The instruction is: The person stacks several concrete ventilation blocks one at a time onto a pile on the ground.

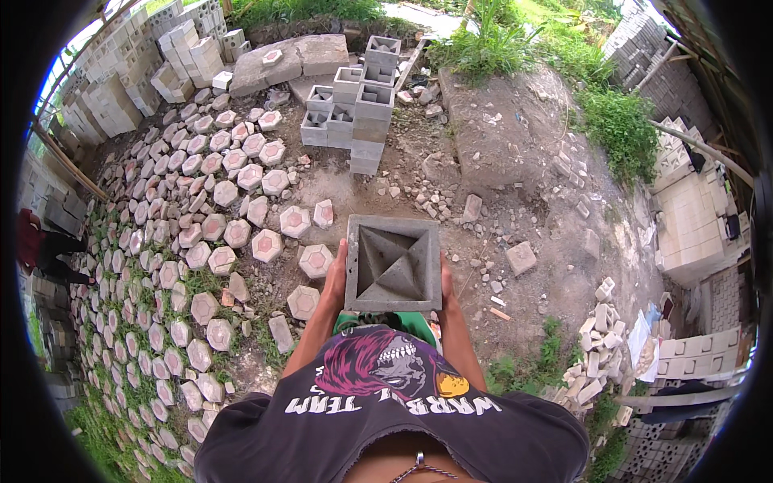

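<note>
A square grey concrete vent block point(394, 305) is held in front of my body, its raised rim framing a recessed face of slanting ridges. My left hand point(336, 274) presses on its left side and my right hand point(447, 280) on its right side. Most of my fingers are hidden behind the block's edges. Farther ahead, similar grey blocks point(367, 153) are stacked on the ground in uneven columns, several showing the same recessed faces upward.
Hexagonal pavers point(266, 245) with reddish centres cover the ground to the left. Pale blocks point(105, 105) are piled at the far left. Rubble point(521, 258) lies right of me, beside a broken-block heap point(600, 338). A person point(52, 249) stands at the left edge.
</note>
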`<state>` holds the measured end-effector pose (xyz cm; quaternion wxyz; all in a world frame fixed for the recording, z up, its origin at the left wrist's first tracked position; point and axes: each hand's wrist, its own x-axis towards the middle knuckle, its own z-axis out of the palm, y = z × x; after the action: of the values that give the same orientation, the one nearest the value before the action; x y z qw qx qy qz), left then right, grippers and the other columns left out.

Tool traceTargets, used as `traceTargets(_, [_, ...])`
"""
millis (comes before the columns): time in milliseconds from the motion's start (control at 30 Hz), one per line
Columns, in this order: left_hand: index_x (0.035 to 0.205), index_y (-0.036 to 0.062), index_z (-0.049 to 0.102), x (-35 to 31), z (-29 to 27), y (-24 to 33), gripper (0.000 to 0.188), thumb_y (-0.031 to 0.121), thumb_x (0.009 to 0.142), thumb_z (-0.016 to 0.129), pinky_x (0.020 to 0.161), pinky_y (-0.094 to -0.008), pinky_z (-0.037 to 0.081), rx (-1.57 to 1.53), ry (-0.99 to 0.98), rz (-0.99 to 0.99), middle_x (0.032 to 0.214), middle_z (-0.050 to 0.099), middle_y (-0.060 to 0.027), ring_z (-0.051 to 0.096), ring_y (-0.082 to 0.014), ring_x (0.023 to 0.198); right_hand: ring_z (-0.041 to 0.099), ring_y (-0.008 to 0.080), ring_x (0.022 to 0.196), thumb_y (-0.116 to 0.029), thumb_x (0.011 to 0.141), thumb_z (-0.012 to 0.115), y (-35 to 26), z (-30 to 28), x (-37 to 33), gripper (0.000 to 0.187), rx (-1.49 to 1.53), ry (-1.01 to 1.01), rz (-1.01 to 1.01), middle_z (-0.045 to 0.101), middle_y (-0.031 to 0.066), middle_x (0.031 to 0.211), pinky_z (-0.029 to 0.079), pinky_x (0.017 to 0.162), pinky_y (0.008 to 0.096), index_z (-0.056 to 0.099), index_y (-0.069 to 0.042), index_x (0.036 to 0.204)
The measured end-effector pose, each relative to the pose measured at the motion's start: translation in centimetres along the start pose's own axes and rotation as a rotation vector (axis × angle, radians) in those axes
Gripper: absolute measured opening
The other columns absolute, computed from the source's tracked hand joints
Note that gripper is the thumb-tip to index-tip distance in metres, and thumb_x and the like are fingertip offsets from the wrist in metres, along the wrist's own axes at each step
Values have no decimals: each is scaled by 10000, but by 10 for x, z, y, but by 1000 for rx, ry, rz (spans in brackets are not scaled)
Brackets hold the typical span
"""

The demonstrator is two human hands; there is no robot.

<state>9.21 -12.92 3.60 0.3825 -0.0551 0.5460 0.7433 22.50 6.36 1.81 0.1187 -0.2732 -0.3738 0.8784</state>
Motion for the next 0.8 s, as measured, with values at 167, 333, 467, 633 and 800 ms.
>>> traceTargets(167, [1161,12,614,48,-8,-3,723,652,921,379,754,-291,475,-181,-40,10,999,635,-80,584,-150,835,548,280,1129,-523,993,297,-6,-5,57,658,17,-62,91,536,169,1278,434,996,392,417,1,1373])
traceTargets(333, [1167,9,607,110,-11,-6,726,655,916,389,780,-290,451,-124,15,4,989,625,-69,559,-150,871,522,276,1179,-526,997,272,-31,-5,114,673,-29,-129,128,509,167,1318,415,1024,388,394,10,1384])
traceTargets(467, [1185,7,601,154,21,19,731,654,914,398,812,-286,444,-87,55,36,1023,623,-72,555,-153,918,510,275,1193,-524,998,269,-56,-15,175,671,-6,-138,132,496,169,1330,407,1031,384,387,8,1389])
traceTargets(633, [1235,-3,573,236,56,36,753,655,914,394,865,-293,442,-109,62,82,1102,613,-87,559,-168,969,502,281,1198,-505,1005,262,-90,-31,260,642,-28,-162,93,489,149,1342,391,1039,403,354,-20,1415])
traceTargets(800, [1257,-6,557,294,74,59,767,658,914,388,890,-298,437,-142,30,17,1142,601,-94,556,-178,997,493,290,1209,-491,1010,259,-118,-32,323,630,-10,-139,102,484,159,1348,377,1051,405,366,-17,1409])
